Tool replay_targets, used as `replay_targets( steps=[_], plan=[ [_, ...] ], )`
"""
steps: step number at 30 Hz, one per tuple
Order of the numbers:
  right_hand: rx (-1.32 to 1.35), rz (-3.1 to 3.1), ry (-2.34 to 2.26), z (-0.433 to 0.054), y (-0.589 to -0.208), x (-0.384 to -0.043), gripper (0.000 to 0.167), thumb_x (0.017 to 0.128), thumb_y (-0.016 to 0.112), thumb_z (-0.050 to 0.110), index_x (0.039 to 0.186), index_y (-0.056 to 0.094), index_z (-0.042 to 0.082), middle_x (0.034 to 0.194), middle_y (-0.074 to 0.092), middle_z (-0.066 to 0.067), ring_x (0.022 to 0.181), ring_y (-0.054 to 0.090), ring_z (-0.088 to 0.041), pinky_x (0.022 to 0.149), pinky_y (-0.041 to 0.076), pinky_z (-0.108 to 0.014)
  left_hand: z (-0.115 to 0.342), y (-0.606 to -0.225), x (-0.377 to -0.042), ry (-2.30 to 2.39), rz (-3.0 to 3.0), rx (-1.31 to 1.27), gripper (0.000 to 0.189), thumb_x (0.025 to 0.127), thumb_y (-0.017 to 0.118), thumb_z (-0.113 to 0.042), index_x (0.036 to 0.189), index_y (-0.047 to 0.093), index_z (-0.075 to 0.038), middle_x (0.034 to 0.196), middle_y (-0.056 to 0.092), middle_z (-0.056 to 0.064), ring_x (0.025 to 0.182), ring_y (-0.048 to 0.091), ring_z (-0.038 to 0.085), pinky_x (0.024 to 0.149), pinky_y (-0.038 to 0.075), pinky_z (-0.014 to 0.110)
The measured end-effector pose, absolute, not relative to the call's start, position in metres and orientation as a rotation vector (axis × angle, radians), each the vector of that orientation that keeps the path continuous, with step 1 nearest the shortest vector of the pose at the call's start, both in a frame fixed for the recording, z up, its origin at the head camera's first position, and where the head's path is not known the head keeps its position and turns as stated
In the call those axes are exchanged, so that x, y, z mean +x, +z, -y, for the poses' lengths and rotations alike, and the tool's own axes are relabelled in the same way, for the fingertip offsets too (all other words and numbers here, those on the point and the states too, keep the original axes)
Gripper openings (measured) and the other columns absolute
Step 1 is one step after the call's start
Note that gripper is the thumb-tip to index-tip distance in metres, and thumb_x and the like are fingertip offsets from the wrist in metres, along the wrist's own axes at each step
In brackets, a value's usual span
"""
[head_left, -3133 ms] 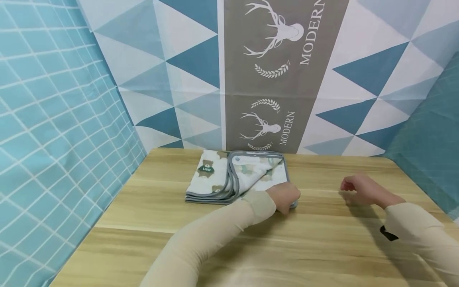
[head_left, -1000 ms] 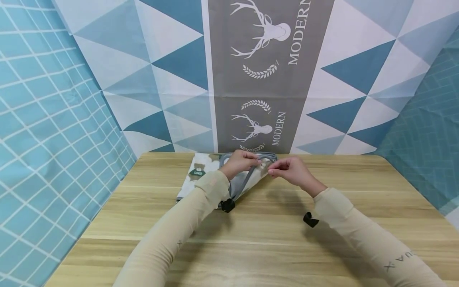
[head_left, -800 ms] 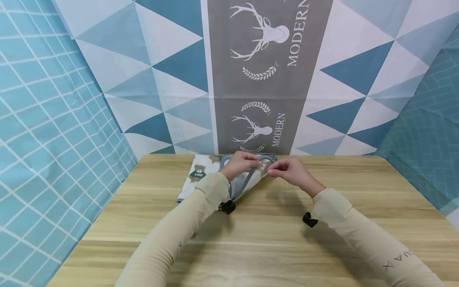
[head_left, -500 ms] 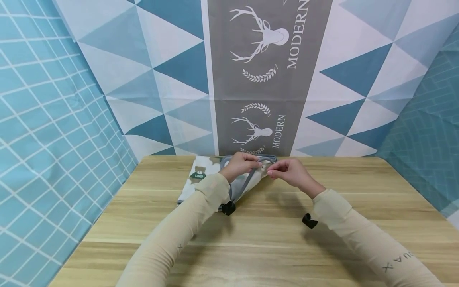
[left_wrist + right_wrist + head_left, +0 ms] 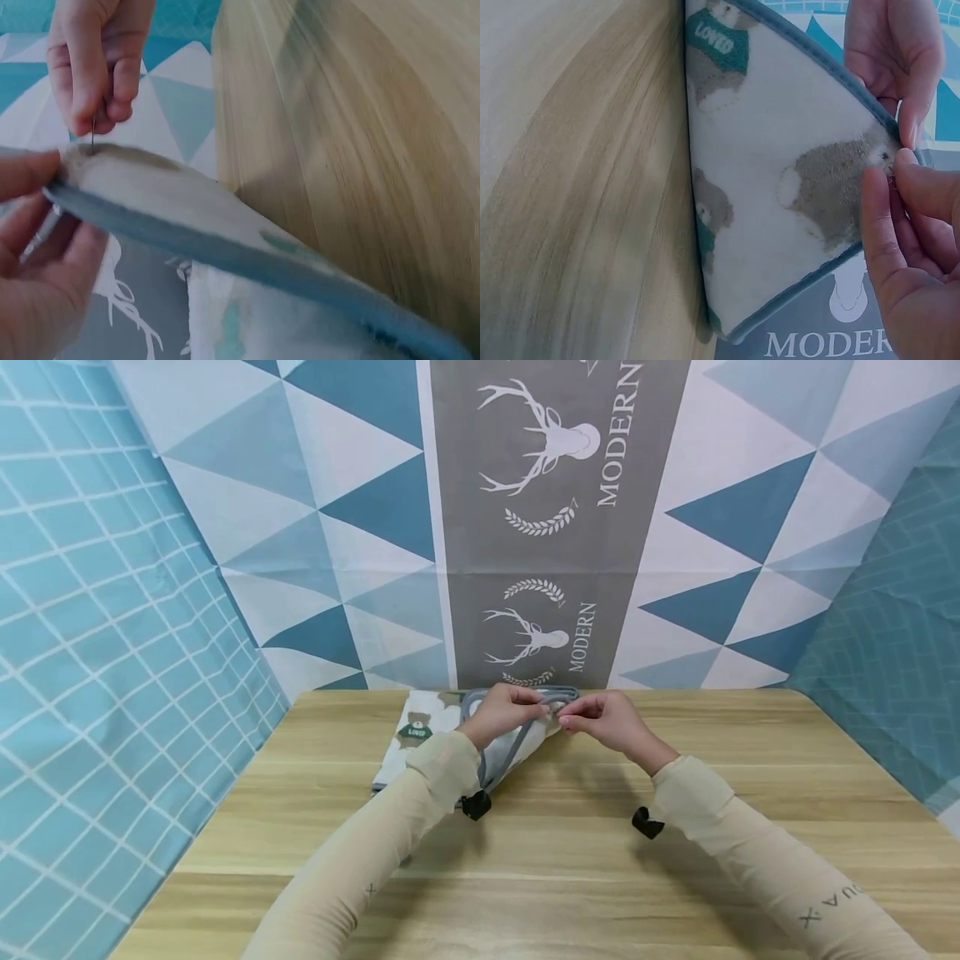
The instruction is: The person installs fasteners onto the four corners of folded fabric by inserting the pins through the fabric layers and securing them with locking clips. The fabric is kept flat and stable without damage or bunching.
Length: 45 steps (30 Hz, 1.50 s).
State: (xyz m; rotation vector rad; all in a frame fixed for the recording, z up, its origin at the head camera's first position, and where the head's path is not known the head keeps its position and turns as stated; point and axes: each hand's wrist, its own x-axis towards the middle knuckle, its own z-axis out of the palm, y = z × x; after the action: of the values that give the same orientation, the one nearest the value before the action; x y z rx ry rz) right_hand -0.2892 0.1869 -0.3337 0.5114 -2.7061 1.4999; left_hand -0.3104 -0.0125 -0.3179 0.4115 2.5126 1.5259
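A folded baby blanket (image 5: 416, 731), white with brown bears and grey-blue edging, lies at the back of the table. My left hand (image 5: 502, 714) pinches its raised corner, with thumb and fingers at the edging (image 5: 180, 236). Close beside it, my right hand (image 5: 611, 727) pinches a thin needle (image 5: 93, 136), whose lower end meets the cloth at that corner. In the right wrist view, the right fingertips (image 5: 877, 184) are right at a bear's head, and the lifted flap (image 5: 750, 150) spreads out below. The head view hides the needle.
The wooden table (image 5: 570, 877) extends in front and to both sides. A patterned cloth backdrop (image 5: 375, 527) stands right behind the blanket, with blue-tiled sheeting (image 5: 112, 635) at the left. Black straps (image 5: 476, 804) hang at both wrists.
The left hand has gone from the blanket's near right side to its back corner, lifting the flap. The right hand has come in from the right to meet it. Lately both barely move.
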Motion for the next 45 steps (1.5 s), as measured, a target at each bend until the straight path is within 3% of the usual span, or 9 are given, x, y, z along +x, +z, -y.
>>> replay_targets(
  steps=[7, 14, 18, 21, 24, 32, 40, 45],
  plan=[
    [0.579, 2.612, 1.424, -0.186, -0.34, -0.291, 0.016, 0.085, 0.073, 0.018, 0.094, 0.076, 0.006, 0.087, 0.075, -0.009, 0.073, 0.071, -0.012, 0.062, 0.056, -0.024, 0.008, -0.323, -0.306, 1.585, -2.47, 0.36, 0.027, 0.089, 0.068, -0.023, 0.111, 0.073, -0.009, 0.122, 0.067, 0.007, 0.109, 0.061, 0.021, 0.09, 0.052, 0.032],
    [0.501, 2.559, 1.313, -0.184, -0.34, -0.288, 0.014, 0.083, 0.075, 0.016, 0.092, 0.072, 0.006, 0.09, 0.073, -0.014, 0.077, 0.07, -0.02, 0.065, 0.056, -0.022, 0.004, -0.321, -0.303, 1.573, -2.483, 0.372, 0.028, 0.087, 0.069, -0.023, 0.111, 0.073, -0.008, 0.121, 0.068, 0.007, 0.109, 0.061, 0.019, 0.088, 0.052, 0.028],
    [0.575, 2.492, 1.199, -0.186, -0.341, -0.289, 0.032, 0.077, 0.08, 0.014, 0.104, 0.065, 0.004, 0.103, 0.068, -0.015, 0.092, 0.068, -0.027, 0.082, 0.059, -0.034, 0.004, -0.317, -0.303, 1.565, -2.469, 0.385, 0.027, 0.088, 0.069, -0.021, 0.112, 0.073, -0.008, 0.12, 0.068, 0.008, 0.111, 0.062, 0.022, 0.09, 0.053, 0.031],
    [0.695, 2.481, 1.129, -0.189, -0.342, -0.291, 0.055, 0.072, 0.084, 0.013, 0.12, 0.06, 0.003, 0.119, 0.064, -0.014, 0.111, 0.062, -0.03, 0.097, 0.052, -0.044, 0.005, -0.314, -0.302, 1.552, -2.46, 0.389, 0.027, 0.089, 0.068, -0.021, 0.113, 0.072, -0.009, 0.12, 0.068, 0.008, 0.113, 0.062, 0.024, 0.093, 0.053, 0.035],
    [0.778, 2.488, 1.052, -0.192, -0.343, -0.292, 0.06, 0.071, 0.085, 0.013, 0.125, 0.06, 0.006, 0.124, 0.063, -0.013, 0.117, 0.06, -0.031, 0.101, 0.049, -0.049, 0.006, -0.314, -0.301, 1.543, -2.459, 0.403, 0.025, 0.089, 0.068, -0.021, 0.11, 0.074, -0.01, 0.118, 0.069, 0.007, 0.111, 0.063, 0.022, 0.094, 0.053, 0.035],
    [0.843, 2.383, 0.933, -0.193, -0.347, -0.292, 0.025, 0.073, 0.083, 0.009, 0.095, 0.072, 0.013, 0.098, 0.072, -0.006, 0.094, 0.068, -0.023, 0.087, 0.055, -0.045, 0.006, -0.32, -0.298, 1.587, -2.358, 0.57, 0.02, 0.083, 0.075, -0.015, 0.103, 0.076, -0.009, 0.105, 0.075, 0.009, 0.094, 0.067, 0.012, 0.086, 0.053, 0.026],
    [0.832, 2.295, 0.814, -0.194, -0.351, -0.293, 0.018, 0.071, 0.081, 0.002, 0.083, 0.073, 0.013, 0.086, 0.073, -0.004, 0.078, 0.068, -0.019, 0.073, 0.056, -0.042, 0.024, -0.314, -0.282, 1.429, -2.452, 0.732, 0.023, 0.084, 0.073, -0.013, 0.107, 0.075, -0.01, 0.107, 0.075, 0.007, 0.099, 0.07, 0.015, 0.085, 0.055, 0.024],
    [0.814, 2.334, 0.83, -0.194, -0.349, -0.288, 0.016, 0.074, 0.079, 0.001, 0.082, 0.072, 0.013, 0.087, 0.074, -0.004, 0.077, 0.068, -0.017, 0.071, 0.056, -0.041, 0.053, -0.307, -0.259, 1.194, -2.578, 0.868, 0.024, 0.086, 0.071, -0.012, 0.11, 0.073, -0.008, 0.109, 0.074, 0.009, 0.098, 0.071, 0.018, 0.082, 0.056, 0.023]
  ],
)
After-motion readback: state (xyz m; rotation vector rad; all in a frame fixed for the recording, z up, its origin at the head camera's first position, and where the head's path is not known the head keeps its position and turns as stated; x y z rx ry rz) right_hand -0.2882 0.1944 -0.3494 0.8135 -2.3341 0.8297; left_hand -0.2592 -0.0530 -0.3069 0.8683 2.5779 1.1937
